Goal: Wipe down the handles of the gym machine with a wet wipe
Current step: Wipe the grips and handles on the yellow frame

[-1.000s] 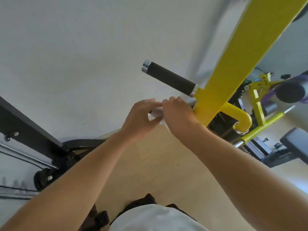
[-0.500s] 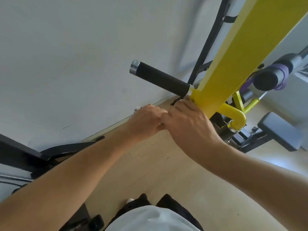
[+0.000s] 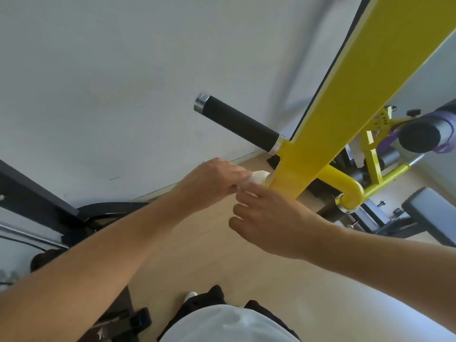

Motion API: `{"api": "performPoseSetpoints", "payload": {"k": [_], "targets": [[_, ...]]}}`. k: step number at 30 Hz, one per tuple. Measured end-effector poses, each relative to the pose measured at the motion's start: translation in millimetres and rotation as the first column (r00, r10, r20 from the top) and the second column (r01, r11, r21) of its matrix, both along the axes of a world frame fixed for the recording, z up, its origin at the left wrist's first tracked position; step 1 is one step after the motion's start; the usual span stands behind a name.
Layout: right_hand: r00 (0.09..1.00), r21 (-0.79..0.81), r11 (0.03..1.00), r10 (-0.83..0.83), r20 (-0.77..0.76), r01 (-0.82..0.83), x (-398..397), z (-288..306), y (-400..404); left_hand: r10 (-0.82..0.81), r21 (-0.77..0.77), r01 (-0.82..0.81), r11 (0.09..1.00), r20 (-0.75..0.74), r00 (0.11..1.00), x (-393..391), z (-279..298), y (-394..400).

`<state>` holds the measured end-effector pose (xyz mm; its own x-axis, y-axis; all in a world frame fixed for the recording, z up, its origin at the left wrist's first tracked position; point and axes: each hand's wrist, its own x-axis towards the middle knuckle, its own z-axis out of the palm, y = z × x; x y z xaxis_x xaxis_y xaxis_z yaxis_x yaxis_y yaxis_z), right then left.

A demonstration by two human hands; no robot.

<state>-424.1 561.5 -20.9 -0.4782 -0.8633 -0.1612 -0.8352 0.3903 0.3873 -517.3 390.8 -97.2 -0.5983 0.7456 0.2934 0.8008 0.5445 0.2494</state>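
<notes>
While the left hand (image 3: 212,180) was closed over a white wipe (image 3: 257,177) wrapped on the lower handle beside the yellow beam (image 3: 345,114), the right hand (image 3: 274,218) hovered just below it, fingers loosely curled, holding nothing visible. The black upper handle (image 3: 240,124) stood bare above both.

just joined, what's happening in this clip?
A person is cleaning a gym machine. The left hand is wrapped around a white wet wipe on the lower handle beside the yellow bar. The right hand sits just below, fingers loose. The upper black handle is bare, nothing touching it.
</notes>
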Motion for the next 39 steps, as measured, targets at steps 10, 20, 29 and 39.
{"api": "performPoseSetpoints", "payload": {"k": [10,20,29,39], "targets": [[0.985,-0.485,0.857,0.145,-0.096,-0.173,-13.7,-13.8,18.9,0.055,-0.077,-0.061,0.995,-0.075,0.996,-11.0,-2.1,-19.8],[0.991,-0.244,0.963,-0.129,-0.04,0.115,-24.6,-20.0,27.9,-0.025,-0.077,0.021,0.997,-0.049,0.998,-40.4,1.6,-42.0],[0.979,-0.62,0.782,-0.165,-0.118,0.057,-33.4,-16.8,11.5,-0.132,-0.176,0.11,0.978,-0.121,0.984,-42.2,-10.6,12.5],[0.983,-0.507,0.861,-0.121,-0.135,0.037,-33.2,-17.2,27.5,-0.156,-0.182,0.149,0.972,-0.029,0.987,-20.3,-14.6,20.0]]}}
